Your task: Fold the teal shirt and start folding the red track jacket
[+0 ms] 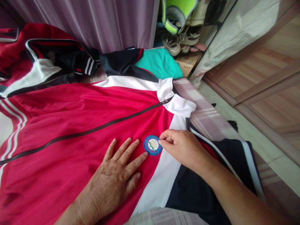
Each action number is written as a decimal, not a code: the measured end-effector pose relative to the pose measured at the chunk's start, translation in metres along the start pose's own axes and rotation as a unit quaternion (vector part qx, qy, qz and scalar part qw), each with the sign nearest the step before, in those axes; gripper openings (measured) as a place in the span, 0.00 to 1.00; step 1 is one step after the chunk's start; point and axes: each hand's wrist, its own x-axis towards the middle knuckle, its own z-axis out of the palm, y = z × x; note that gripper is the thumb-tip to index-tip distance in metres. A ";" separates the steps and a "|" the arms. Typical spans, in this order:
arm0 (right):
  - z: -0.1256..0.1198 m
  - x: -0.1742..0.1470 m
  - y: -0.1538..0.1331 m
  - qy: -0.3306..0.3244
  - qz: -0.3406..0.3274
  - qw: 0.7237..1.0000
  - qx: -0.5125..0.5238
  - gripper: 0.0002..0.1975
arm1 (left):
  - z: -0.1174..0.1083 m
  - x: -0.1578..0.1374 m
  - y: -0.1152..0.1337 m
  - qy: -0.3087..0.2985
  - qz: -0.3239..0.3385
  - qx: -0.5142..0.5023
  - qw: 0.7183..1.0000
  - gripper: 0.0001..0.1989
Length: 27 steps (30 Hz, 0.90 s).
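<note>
Spread out before me is a red, white and dark zip-up jacket (77, 115), its zipper closed up to the white collar (180, 104). A round blue badge (152, 145) with a white centre lies on the chest. My left hand (117, 175) rests flat on the red cloth with fingers spread, the index fingertip at the badge's lower left edge. At the badge's right edge, my right hand (180, 145) pinches the rim between thumb and bent fingers. Whether the badge is attached to the cloth cannot be seen.
Another red and dark garment (47, 53) lies at the back left, and a folded green cloth (159, 62) beyond the collar. A checked sheet (206, 112) lies beneath. Behind are a purple curtain (93, 25), shoes (172, 43) on a rack and a wooden cabinet (264, 75).
</note>
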 end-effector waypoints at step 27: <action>0.003 0.005 0.010 -0.001 -0.026 1.000 -0.013 0.09 | -0.002 -0.001 0.002 -0.026 -0.016 -0.027 0.999 0.28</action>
